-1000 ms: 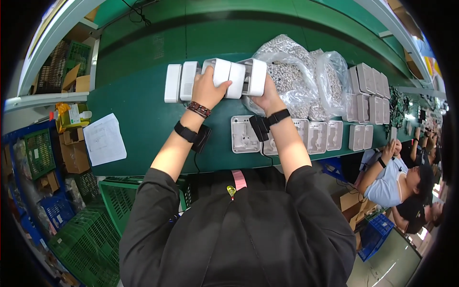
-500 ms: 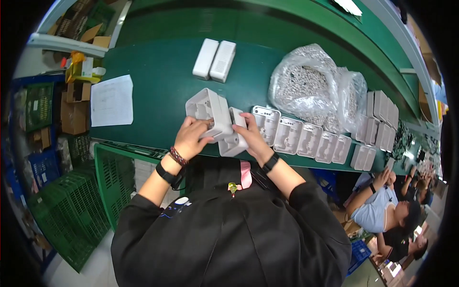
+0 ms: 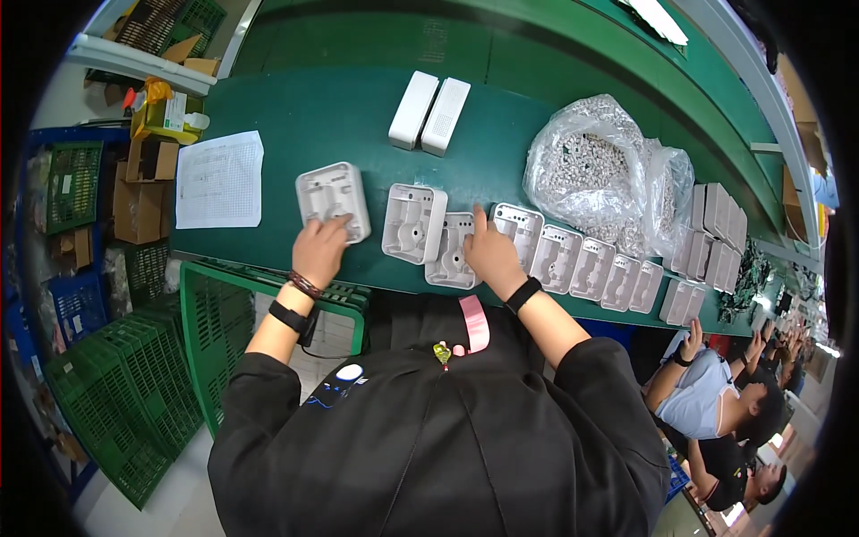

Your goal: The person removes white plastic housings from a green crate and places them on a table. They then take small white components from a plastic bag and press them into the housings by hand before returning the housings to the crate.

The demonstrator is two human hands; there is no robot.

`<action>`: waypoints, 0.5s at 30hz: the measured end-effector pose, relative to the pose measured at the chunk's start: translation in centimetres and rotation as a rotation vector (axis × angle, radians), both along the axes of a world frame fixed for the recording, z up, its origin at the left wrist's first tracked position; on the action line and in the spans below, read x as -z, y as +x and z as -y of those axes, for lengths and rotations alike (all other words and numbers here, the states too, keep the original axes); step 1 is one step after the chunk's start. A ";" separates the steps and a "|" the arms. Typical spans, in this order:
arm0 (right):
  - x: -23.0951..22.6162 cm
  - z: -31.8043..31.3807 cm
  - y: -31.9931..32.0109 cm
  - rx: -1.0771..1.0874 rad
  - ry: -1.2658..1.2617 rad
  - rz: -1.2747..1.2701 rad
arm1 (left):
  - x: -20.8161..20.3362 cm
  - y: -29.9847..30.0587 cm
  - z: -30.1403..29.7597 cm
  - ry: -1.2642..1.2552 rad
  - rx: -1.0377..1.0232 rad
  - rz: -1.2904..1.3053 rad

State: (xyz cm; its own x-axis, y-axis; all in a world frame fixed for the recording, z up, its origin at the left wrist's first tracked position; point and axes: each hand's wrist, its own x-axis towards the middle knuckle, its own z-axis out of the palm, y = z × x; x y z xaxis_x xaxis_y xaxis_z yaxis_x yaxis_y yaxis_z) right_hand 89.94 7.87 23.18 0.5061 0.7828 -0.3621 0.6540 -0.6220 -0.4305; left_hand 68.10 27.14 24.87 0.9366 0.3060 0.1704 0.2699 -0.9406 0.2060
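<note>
Three light-grey open plastic housings stand on the bench in front of me. My left hand (image 3: 320,255) grips the near wall of the leftmost housing (image 3: 333,192), its fingertips curled over into the hollow. A middle housing (image 3: 413,224) sits apart from both hands, hollow side up. Beside it, a nearer housing (image 3: 450,259) has its right wall between the thumb and the outstretched index finger of my right hand (image 3: 495,258). Ribs, posts and small holes show inside the housings.
A row of similar housings (image 3: 588,268) runs off to the right. Behind it lies a clear bag of small metal-looking parts (image 3: 591,161). Two closed white casings (image 3: 429,115) stand at the back. A paper sheet (image 3: 219,182) lies left; a green crate (image 3: 201,349) stands below.
The housings held together in both hands are now set apart on the bench, hollows up. My left hand has moved left with one; my right hand has shifted right with another.
</note>
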 end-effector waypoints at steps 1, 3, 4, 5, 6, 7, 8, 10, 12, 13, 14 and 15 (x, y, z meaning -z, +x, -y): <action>0.6 -0.3 0.1 -0.013 -0.037 0.042 | 1.0 -0.9 -0.8 -0.044 -0.046 -0.053; 1.1 -0.8 0.4 -0.021 -0.077 0.081 | 2.0 -2.0 -2.1 -0.090 -0.087 -0.107; 1.2 -1.1 0.7 -0.033 -0.079 0.048 | 2.3 -2.4 -2.7 -0.060 -0.069 -0.180; 1.3 -1.4 1.0 -0.044 -0.083 0.016 | 2.5 -2.5 -3.1 -0.030 -0.050 -0.250; 1.4 -1.6 1.2 -0.054 -0.087 -0.017 | 2.8 -2.5 -3.3 0.000 -0.030 -0.320; 1.9 -1.7 1.3 -0.045 -0.090 -0.013 | 2.2 -1.5 -3.1 -0.001 -0.021 -0.316; 2.8 -1.9 1.3 -0.041 -0.085 0.050 | 1.6 -0.5 -2.6 -0.024 -0.113 -0.277; 3.9 -2.2 1.1 -0.039 -0.075 0.173 | 0.7 1.5 -1.4 -0.070 -0.302 -0.200; 3.3 -2.6 1.5 -0.089 -0.103 0.232 | 3.0 3.5 0.0 -0.052 -0.384 -0.101; 2.6 -2.8 1.8 -0.139 -0.131 0.289 | 3.7 4.4 0.7 -0.033 -0.465 -0.004; 2.2 -2.9 1.8 -0.189 -0.159 0.346 | 4.1 4.8 1.3 -0.032 -0.465 -0.004; 2.3 -2.8 2.0 -0.186 -0.163 0.347 | 4.3 5.5 1.9 -0.043 -0.458 -0.073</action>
